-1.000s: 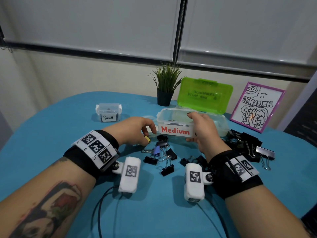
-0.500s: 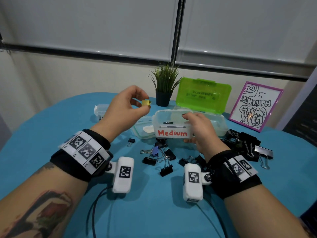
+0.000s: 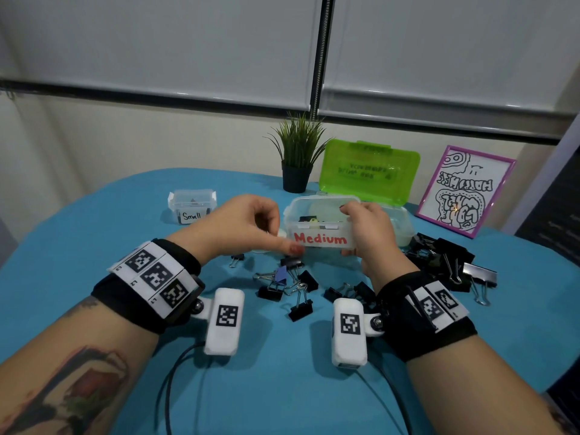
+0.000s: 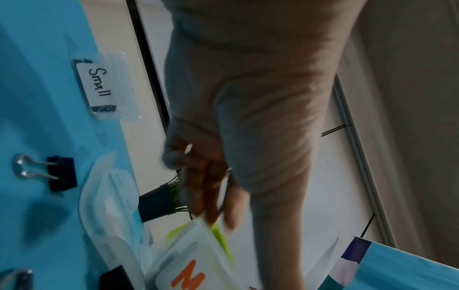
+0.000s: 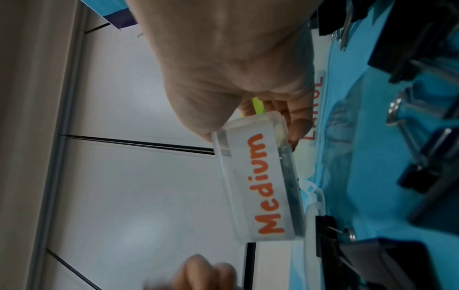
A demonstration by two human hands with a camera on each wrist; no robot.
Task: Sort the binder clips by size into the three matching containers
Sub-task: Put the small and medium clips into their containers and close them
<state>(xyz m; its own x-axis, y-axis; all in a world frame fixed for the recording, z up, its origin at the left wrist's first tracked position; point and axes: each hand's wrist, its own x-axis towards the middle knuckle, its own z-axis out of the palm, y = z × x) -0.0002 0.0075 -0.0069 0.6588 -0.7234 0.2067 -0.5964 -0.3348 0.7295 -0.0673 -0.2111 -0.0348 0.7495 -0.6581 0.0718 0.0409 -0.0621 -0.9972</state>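
My right hand [image 3: 367, 233] grips the clear box labelled Medium [image 3: 323, 238] by its right end and holds it up above the table; the grip also shows in the right wrist view [image 5: 263, 186]. A small yellow clip [image 3: 312, 220] lies inside it among black ones. Just left of the box, my left hand [image 3: 273, 233] hovers with loosely curled fingers and nothing in them. Below the box, several black binder clips and a purple one [image 3: 295, 287] lie scattered. A heap of large black clips [image 3: 448, 259] lies to the right. The Small box [image 3: 192, 206] stands at the back left.
A clear box with an upright green lid [image 3: 370, 171] stands behind the Medium box. A potted plant [image 3: 296, 158] and a framed drawing [image 3: 464, 189] stand at the back. One small black clip [image 4: 59, 173] lies beside a clear lid [image 4: 109, 196] on the blue cloth.
My left hand lifted the yellow clip from the table and carried it over the Medium box. The clip now lies inside and the hand is empty. The right hand kept holding the box.
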